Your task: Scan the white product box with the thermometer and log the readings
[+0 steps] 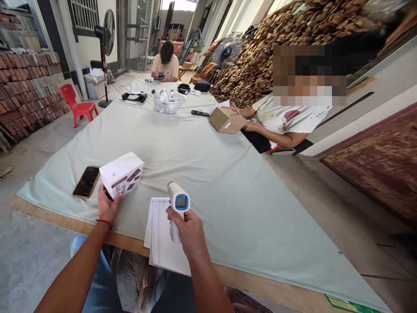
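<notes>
In my right hand (187, 226) is a white infrared thermometer (176, 193), its handle wrapped by my fingers and its blue-rimmed screen facing me. It is held above some sheets of paper (163, 243) with writing, at the table's near edge. My left hand (108, 204) grips the near end of a white box (122, 174) with brown print, which is tilted over the cloth. Some of the left fingers are hidden behind the box. Just left of the box lies a phone (86, 181) in an orange-brown case.
A pale green cloth (228, 195) covers the long table. Farther back stand a clear plastic basin (169, 104) with bottles, a dark phone (200, 113) and a black headset-like device (134, 96). One person at right holds a cardboard box (227, 120); another person (165, 65) sits at the far end.
</notes>
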Demonstrator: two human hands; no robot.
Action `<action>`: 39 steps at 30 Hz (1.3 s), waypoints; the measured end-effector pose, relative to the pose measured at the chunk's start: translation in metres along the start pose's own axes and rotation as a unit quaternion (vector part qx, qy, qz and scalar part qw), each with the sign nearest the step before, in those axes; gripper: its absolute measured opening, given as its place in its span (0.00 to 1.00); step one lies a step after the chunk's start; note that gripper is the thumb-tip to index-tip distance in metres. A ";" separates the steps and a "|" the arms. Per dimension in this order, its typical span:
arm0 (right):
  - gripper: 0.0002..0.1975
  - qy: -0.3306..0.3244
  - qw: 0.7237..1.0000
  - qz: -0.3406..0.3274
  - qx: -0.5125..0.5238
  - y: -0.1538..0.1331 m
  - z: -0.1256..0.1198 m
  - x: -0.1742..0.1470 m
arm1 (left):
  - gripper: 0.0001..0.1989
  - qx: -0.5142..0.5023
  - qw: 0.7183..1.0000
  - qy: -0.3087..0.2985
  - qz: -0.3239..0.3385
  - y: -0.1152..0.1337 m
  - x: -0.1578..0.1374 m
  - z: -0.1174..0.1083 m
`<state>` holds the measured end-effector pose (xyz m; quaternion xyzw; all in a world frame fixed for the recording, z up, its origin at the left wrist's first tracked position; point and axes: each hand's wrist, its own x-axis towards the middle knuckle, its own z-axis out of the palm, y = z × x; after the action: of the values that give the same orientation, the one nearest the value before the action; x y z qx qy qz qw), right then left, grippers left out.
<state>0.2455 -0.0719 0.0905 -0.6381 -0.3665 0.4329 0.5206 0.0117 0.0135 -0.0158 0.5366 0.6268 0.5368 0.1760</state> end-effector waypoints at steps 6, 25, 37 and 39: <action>0.22 0.079 0.996 0.006 -0.029 0.027 -0.043 -0.001 | 0.29 0.038 0.990 0.115 0.065 -0.005 0.011 -0.002; 0.25 0.103 0.973 -0.019 -0.204 0.054 -0.096 0.008 | 0.20 0.210 0.882 -0.288 0.307 0.057 -0.048 0.067; 0.18 0.080 0.828 -0.013 -0.555 0.079 -0.104 0.067 | 0.22 0.218 0.890 -0.295 0.271 0.059 -0.053 0.068; 0.16 0.086 0.819 -0.038 -0.567 0.083 -0.107 0.070 | 0.22 0.218 0.890 -0.297 0.268 0.060 -0.054 0.068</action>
<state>0.3714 -0.0604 0.0056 -0.8404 -0.5251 0.0720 0.1127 0.1147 -0.0093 -0.0080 0.8434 0.4789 0.2295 0.0818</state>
